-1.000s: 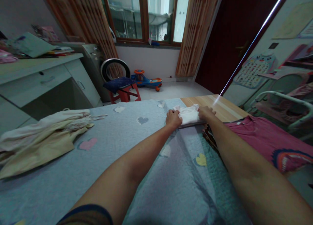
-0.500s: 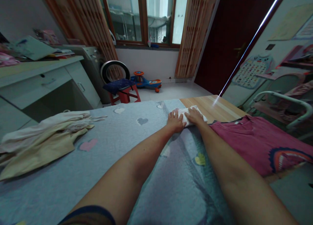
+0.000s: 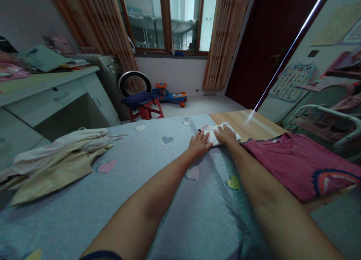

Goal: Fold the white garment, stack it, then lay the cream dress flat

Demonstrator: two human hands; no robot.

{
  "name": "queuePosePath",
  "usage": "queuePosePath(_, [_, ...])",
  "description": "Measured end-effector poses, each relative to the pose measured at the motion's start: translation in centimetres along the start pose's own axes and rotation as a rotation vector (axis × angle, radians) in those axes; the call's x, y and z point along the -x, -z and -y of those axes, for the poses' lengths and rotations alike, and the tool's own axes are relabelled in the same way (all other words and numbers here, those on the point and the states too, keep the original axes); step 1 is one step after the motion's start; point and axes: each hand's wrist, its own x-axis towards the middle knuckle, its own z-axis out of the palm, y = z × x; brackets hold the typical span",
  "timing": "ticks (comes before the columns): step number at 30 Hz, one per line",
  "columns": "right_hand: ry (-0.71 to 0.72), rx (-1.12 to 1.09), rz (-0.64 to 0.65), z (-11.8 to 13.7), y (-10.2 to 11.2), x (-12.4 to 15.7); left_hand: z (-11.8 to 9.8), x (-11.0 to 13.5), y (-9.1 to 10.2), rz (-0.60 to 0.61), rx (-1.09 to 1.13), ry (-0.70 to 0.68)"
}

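Observation:
A small folded white garment (image 3: 219, 131) lies at the far edge of the grey heart-patterned bed cover (image 3: 141, 169), partly on the wooden board (image 3: 248, 122). My right hand (image 3: 225, 134) lies flat on top of the white garment, fingers stretched out. My left hand (image 3: 199, 144) rests flat just to its left, fingertips touching the garment's edge. Both arms reach straight forward across the bed.
A pink shirt with a printed design (image 3: 296, 162) is spread on the right. A pile of cream clothes (image 3: 56, 162) lies on the left. Beyond the bed are a white desk (image 3: 50, 98), a red stool (image 3: 143, 104), a toy car (image 3: 169, 94) and a dark door (image 3: 265, 45).
Both hands released their grip at the garment's sides. The right hand moved onto its top and flattened; the left hand slid back a little and opened flat beside it.

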Motion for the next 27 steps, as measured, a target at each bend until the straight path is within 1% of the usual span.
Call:
queuePosePath(3, [-0.001, -0.006, -0.005, 0.1, -0.1, -0.1, 1.5, 3.8, 0.1, -0.025, -0.007, 0.043])
queuePosePath(6, [0.006, -0.023, -0.003, 0.1, 0.0, -0.1, 3.5, 8.6, 0.8, -0.002, -0.062, 0.101])
queuePosePath(8, [0.007, -0.055, -0.010, 0.0, 0.4, -0.1, 5.2, 12.1, 1.8, 0.021, -0.116, 0.129])
queuePosePath(10, [-0.006, -0.115, -0.034, 0.1, 1.2, 0.1, 7.1, 15.6, 3.1, 0.050, -0.169, 0.154])
queuePosePath(12, [-0.017, -0.137, -0.077, 0.6, 2.2, 0.5, 9.2, 19.0, 4.7, 0.068, -0.224, 0.220])
queuePosePath(13, [-0.035, -0.151, -0.129, 1.2, 2.6, 0.8, 10.2, 20.6, 5.4, 0.072, -0.252, 0.254])
queuePosePath(14, [-0.040, -0.166, -0.176, 2.1, 3.0, 1.3, 11.3, 22.1, 6.1, 0.066, -0.279, 0.288])
queuePosePath(16, [0.001, -0.196, -0.247, 4.6, 3.4, 2.7, 13.2, 24.7, 7.1, 0.046, -0.323, 0.346])
queuePosePath(18, [0.093, -0.286, -0.311, 8.0, 3.0, 4.8, 14.8, 26.8, 7.7, 0.035, -0.366, 0.409])
queuePosePath(19, [0.160, -0.316, -0.316, 9.9, 2.5, 6.1, 15.5, 27.6, 7.9, 0.026, -0.384, 0.440])
queuePosePath(21, [0.288, -0.347, -0.270, 13.8, 1.0, 8.8, 16.5, 28.8, 7.9, 0.005, -0.403, 0.490])
queuePosePath(23, [0.345, -0.364, -0.170, 17.2, -0.9, 11.5, 17.0, 29.5, 7.7, -0.024, -0.401, 0.510])
queuePosePath(25, [0.373, -0.369, -0.099, 19.7, -2.8, 13.8, 17.3, 30.0, 7.4, -0.057, -0.394, 0.497])
queuePosePath(27, [0.365, -0.352, -0.071, 21.3, -4.5, 15.5, 17.5, 30.2, 7.1, -0.090, -0.388, 0.479])
